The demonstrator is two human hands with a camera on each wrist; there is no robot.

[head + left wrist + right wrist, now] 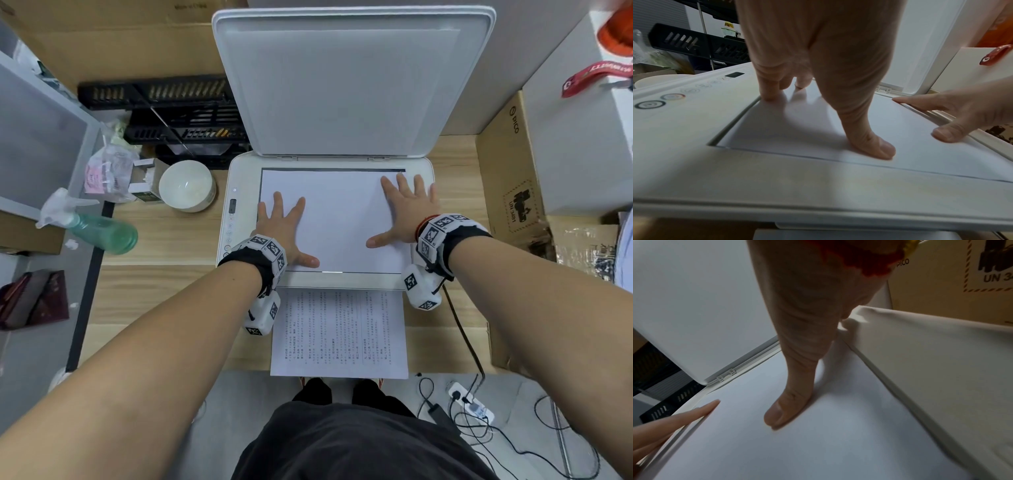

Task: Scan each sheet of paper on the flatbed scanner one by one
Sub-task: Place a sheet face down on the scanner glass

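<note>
Both forearms reach forward from the bottom of the head view, each with a black wrist strap carrying white marker blocks. Just behind the wrists, toward the person, a printed sheet (339, 334) lies face up on the wooden table (164, 240), its far edge tucked against the front of the flatbed scanner (239, 178). Under the palms lies a blank white sheet of paper (337, 219), flat on the scanner bed and filling it almost edge to edge. The left hand (286, 228) is spread, fingers straight and fanned, pressing down on the sheet's left part; the left wrist view shows its thumb (875, 146) flat near the front edge and a fingertip at the left border of the bed. The right hand (402, 214) is likewise spread and flat on the sheet's right part, fingertips reaching toward the far right corner, thumb (785, 408) pressed on the paper. Beyond the fingertips the scanner lid (349, 85) stands raised, hinged at the back. Left of the left hand runs the scanner's button strip (231, 222); farther left on the table sit a white bowl (187, 186) and a green spray bottle (89, 226). Right of the right hand stands a cardboard box (510, 185).
</note>
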